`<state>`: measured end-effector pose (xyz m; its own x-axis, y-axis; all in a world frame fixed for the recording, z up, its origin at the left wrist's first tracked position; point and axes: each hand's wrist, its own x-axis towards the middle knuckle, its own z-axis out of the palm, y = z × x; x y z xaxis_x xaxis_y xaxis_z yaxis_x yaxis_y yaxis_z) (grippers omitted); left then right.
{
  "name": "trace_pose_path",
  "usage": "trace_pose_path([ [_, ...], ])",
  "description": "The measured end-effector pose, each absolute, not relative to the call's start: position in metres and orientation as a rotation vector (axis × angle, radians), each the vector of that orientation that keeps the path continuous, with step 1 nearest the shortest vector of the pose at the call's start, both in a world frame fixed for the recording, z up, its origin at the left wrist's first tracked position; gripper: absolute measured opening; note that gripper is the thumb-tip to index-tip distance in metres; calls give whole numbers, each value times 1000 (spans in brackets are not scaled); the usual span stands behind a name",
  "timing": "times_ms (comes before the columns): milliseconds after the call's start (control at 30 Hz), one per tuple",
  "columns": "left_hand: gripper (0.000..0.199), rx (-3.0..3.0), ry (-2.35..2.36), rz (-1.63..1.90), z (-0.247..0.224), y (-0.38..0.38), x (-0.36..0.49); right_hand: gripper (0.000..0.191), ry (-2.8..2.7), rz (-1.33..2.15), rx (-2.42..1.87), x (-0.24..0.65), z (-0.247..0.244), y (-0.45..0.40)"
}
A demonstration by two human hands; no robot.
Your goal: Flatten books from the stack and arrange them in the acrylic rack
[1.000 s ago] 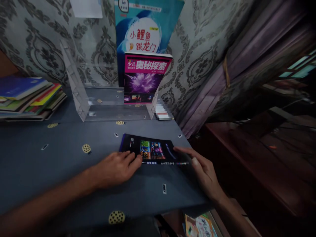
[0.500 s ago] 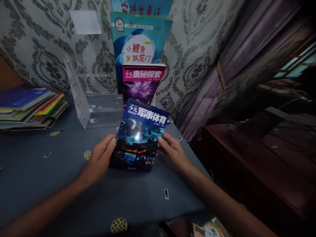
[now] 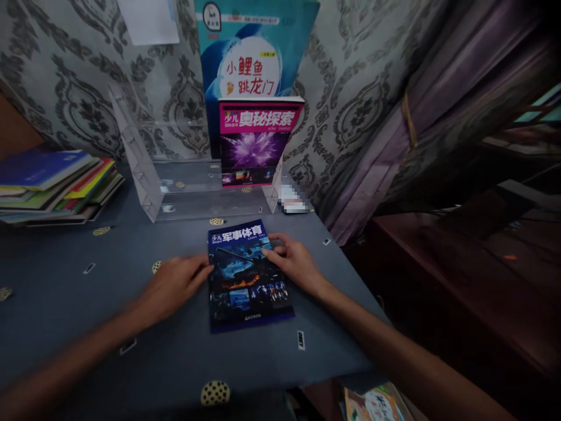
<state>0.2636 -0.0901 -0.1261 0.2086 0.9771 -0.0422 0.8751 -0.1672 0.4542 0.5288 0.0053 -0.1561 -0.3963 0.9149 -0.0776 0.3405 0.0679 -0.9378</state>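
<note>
A dark blue book (image 3: 245,286) with a tank scene on its cover lies nearly flat at the table's middle, front side up. My left hand (image 3: 184,277) closes on its left edge, thumb at the cover's border. On the opposite edge my right hand (image 3: 295,264) grips the book, its thumb over the cover and its other fingers partly hidden. Behind it stands a clear tiered book stand (image 3: 197,204). A pink-topped book (image 3: 254,143) rests upright on the stand's right side, in front of a taller teal book (image 3: 258,35).
A pile of books (image 3: 56,187) sits on the left of the table (image 3: 166,362). A phone-like object (image 3: 293,200), partly pixelated, lies right of the stand. Below the front right edge are more books (image 3: 372,403). A purple curtain (image 3: 381,152) hangs at the right.
The dark blue book has come down and back from the stand, turning from tilted to flatter, with both hands at its edges. The view has tipped slightly downward.
</note>
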Motion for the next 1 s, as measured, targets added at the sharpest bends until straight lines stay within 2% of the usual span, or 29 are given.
trace_pose_path([
  [100,24,2446,1841,391,-131,-85,269,42,-2047,946,-1361,535,-149,3],
  [233,24,2655,1761,477,-144,-80,269,33,-2269,499,-1375,533,-143,3],
  [433,28,2757,1773,491,-157,-81,265,40,-2506,513,-651,484,-146,5],
  [567,30,2723,1799,516,-160,-82,265,49,-2613,556,-427,451,-155,8],
  [667,31,2673,1793,522,-159,-82,264,55,-2639,559,-417,444,-162,11],
  [1000,34,2656,1777,555,-159,-82,263,43,-2510,576,-663,493,-167,37],
])
